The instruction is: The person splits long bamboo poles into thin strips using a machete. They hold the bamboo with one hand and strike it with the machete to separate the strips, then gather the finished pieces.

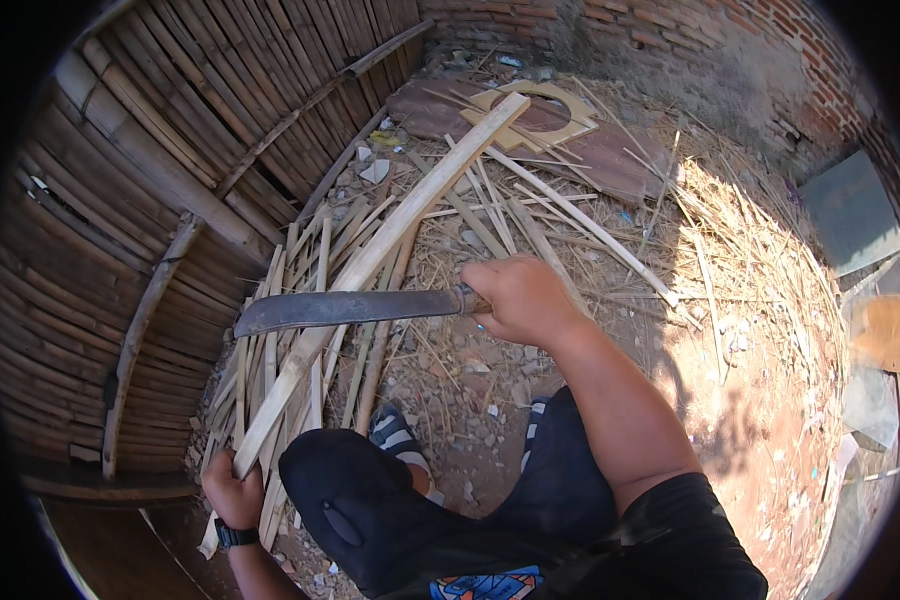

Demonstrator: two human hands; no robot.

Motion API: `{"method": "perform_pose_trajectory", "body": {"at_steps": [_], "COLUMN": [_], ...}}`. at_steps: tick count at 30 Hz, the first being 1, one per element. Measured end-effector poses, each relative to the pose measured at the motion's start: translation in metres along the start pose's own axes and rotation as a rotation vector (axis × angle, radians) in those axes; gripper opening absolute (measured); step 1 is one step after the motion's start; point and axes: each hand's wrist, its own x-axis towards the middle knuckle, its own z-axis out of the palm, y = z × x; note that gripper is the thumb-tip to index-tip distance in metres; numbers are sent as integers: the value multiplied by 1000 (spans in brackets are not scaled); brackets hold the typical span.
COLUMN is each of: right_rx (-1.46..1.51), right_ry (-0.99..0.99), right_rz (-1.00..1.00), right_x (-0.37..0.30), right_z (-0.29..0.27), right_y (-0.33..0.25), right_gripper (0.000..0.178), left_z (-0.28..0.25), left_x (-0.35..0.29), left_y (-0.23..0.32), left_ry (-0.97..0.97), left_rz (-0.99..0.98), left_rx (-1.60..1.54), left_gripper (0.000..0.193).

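Note:
My left hand (234, 492), with a dark watch on its wrist, is closed round the near end of a long pale bamboo strip (398, 225). The strip slants away from me, up and to the right, over other strips. My right hand (517, 300) grips the handle of a machete (355, 310). Its broad dark blade points left and crosses above the middle of the bamboo strip; whether it touches the strip I cannot tell. The fingers of my right hand are partly hidden behind its back.
Several loose bamboo strips (320, 262) lie along the bamboo-slat wall (120, 240) on the left. A yellowish cut-out frame (578, 118) rests on a brown board (615, 165) at the back, near a brick wall (660, 40). Sheets (854, 215) lean at right. My knees are bent close by.

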Motion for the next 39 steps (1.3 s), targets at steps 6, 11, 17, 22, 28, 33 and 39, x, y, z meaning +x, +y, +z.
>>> {"method": "perform_pose_trajectory", "body": {"at_steps": [6,11,17,22,28,33,39], "right_rx": [230,303,344,231,121,34,36], "right_ry": [292,294,359,436,476,425,312], "right_rz": [340,341,375,320,249,339,158], "right_x": [-5,-2,0,-5,-9,-17,-17], "right_z": [-5,4,1,-3,-10,-32,-26], "right_y": [61,29,29,33,41,57,38], "right_gripper": [35,35,31,32,30,33,29], "left_z": [-3,-1,10,17,23,18,31], "left_x": [-3,-12,-8,-9,-10,-10,-2], "left_y": [-11,-15,-5,-6,-6,-15,7], "left_ry": [24,37,73,88,125,76,31], "left_rz": [62,-9,18,-3,2,6,-46], "left_rx": [52,53,40,28,18,21,-70], "left_gripper": [16,16,15,13,14,13,11]}}
